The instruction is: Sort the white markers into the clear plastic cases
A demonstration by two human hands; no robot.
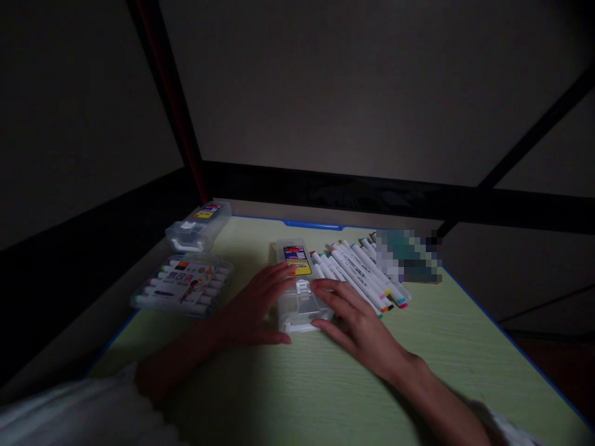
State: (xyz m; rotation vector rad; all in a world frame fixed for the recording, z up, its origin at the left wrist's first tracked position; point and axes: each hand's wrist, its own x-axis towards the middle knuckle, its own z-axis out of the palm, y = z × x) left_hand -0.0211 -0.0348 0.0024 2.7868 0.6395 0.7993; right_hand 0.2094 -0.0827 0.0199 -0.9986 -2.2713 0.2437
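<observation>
A clear plastic case (295, 303) with a white latch, a handle and a yellow and dark label lies on the table between my hands, its lid down. My left hand (255, 303) rests along its left side, fingers stretched over the top near the label. On the right side, my right hand (356, 313) touches the case near the latch, fingers extended and apart. Just beyond that hand lie several white markers (356, 272) with coloured ends, side by side in a loose spread. Whether anything is inside the case is hard to see in the dim light.
At the far left stands another clear plastic case (199, 226) with a similar label. In front of it lies a flat clear pack of markers (186, 285). A blurred greenish item (411, 257) is at the back right. The light green table (260, 390) has a blue edge.
</observation>
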